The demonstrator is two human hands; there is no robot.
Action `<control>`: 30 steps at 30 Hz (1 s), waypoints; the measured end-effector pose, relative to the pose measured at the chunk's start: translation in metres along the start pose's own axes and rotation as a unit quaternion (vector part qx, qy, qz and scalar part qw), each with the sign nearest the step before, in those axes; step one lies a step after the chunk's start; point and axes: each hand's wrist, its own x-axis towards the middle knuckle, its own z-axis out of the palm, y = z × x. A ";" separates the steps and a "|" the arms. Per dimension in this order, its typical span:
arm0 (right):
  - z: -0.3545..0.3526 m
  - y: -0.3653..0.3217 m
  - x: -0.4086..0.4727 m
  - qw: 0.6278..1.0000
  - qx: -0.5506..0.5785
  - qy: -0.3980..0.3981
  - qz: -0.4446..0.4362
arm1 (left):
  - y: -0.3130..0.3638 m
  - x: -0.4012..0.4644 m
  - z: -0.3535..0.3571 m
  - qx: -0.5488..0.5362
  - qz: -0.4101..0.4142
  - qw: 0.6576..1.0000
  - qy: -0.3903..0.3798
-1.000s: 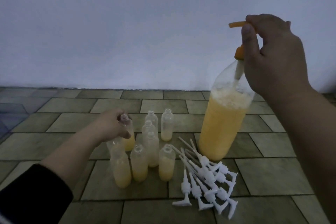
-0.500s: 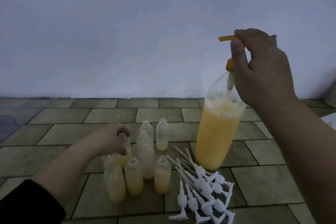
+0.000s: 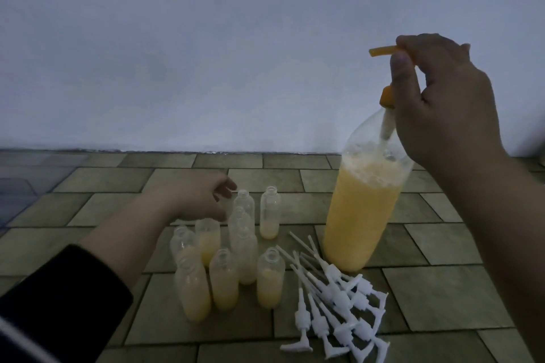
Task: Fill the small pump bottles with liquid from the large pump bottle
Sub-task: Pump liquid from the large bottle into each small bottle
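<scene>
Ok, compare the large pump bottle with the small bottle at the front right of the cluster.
The large pump bottle towers over the front-right small bottle. The large one carries an orange pump, which the right hand holds; the small one stands open-necked and untouched. The large one is mostly full, the small about half. Both are clear, upright and hold yellow liquid.

Pump head [image 3: 383, 51] mostly behind fingers [image 3: 402, 68]

My right hand [image 3: 442, 103] sits atop the large pump bottle [image 3: 359, 215], gripping its pump head [image 3: 383, 51]. Left of it, my left hand [image 3: 197, 200] hovers over the cluster of small bottles [image 3: 233, 262]. The loose pumps [image 3: 333, 312] lie piled below my right hand, right of the cluster, on the tiled floor [image 3: 442, 298].
</scene>
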 end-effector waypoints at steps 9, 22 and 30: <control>0.000 0.002 0.000 1.000 -0.003 -0.001 -0.001 | 0.010 -0.007 0.009 0.066 -0.019 0.998 0.015; -0.001 -0.002 -0.001 1.000 0.004 0.003 0.000 | 0.014 -0.010 0.020 0.060 -0.012 0.998 0.012; -0.001 -0.002 -0.004 1.000 0.007 0.005 0.000 | 0.021 -0.021 0.022 0.087 -0.021 0.994 0.067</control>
